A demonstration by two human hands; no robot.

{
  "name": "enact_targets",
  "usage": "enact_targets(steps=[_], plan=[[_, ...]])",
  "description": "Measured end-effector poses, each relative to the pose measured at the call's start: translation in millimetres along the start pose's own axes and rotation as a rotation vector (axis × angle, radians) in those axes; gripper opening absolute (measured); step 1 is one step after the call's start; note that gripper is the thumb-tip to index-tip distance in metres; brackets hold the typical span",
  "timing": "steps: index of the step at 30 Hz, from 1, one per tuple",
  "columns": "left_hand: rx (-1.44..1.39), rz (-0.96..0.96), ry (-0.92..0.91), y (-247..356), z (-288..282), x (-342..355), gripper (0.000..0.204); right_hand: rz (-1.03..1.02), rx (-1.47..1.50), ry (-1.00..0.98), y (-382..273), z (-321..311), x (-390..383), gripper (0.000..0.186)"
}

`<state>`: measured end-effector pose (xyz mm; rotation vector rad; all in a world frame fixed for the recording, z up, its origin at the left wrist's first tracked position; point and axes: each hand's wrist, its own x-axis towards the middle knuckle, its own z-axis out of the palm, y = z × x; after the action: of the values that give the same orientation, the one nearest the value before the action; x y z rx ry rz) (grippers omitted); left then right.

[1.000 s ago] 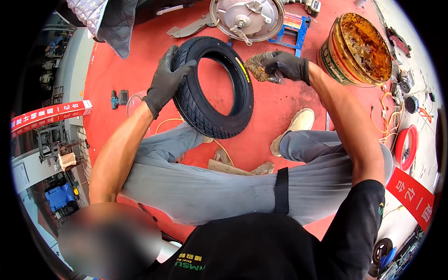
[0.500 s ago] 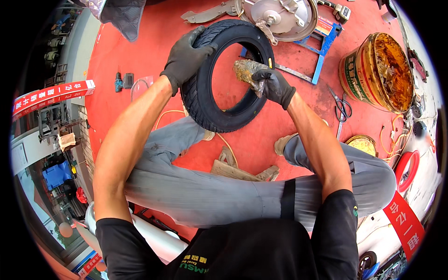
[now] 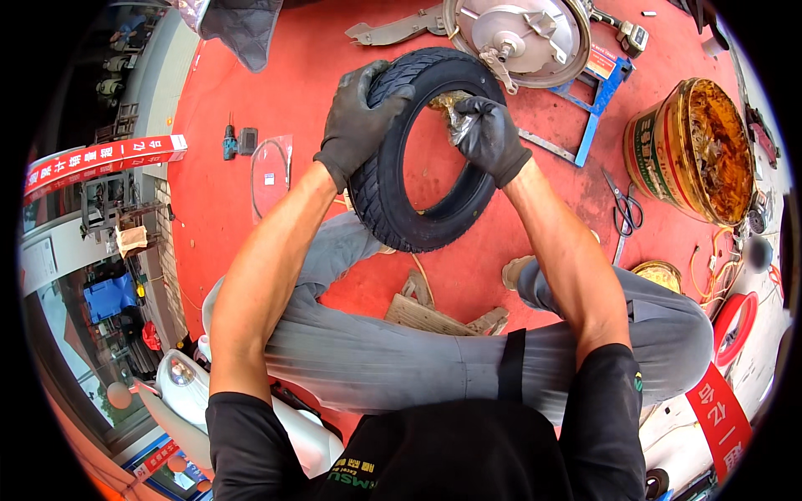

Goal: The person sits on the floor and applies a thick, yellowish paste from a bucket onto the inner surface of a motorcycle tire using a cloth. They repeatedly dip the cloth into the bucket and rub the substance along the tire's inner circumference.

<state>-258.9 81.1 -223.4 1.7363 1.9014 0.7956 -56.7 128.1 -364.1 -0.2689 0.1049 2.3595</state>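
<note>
My gloved left hand grips the left side of a black treaded tyre, which is held upright or tilted above the red mat. My gloved right hand is closed on a crumpled, greasy translucent wad, perhaps a bag or rag, held at the tyre's inner edge on the upper right; exactly what it is cannot be told. To the right stands an open metal bucket filled with orange-brown grease.
A wheel hub lies beyond the tyre near a blue stand. Scissors, a drill, a wooden block and a red rim lie around me. A white scooter is at lower left.
My right hand has moved inward from beside the bucket, bringing the greasy wad into the tyre's inner edge. My left hand and the tyre have shifted rightward and up in the view.
</note>
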Motion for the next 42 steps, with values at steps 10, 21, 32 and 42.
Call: enact_targets(steps=[10,21,32,42], plan=[[0.028,0.066,0.012,-1.3,3.4,7.4,0.070,-0.006,-0.025,-0.079,41.3,45.3,-26.1,0.016],[0.052,0.050,0.001,-22.3,3.1,20.2,0.068,0.166,-1.613,-0.042,118.4,21.9,-111.5,0.035],[-0.309,0.033,-0.054,-9.7,5.6,17.8,0.064,0.126,-2.466,-0.476,60.0,-84.8,-113.2,0.024],[-0.279,0.019,-0.066,-9.6,3.1,20.4,0.064,0.277,-2.727,-0.374,42.4,-101.6,-105.3,0.018]])
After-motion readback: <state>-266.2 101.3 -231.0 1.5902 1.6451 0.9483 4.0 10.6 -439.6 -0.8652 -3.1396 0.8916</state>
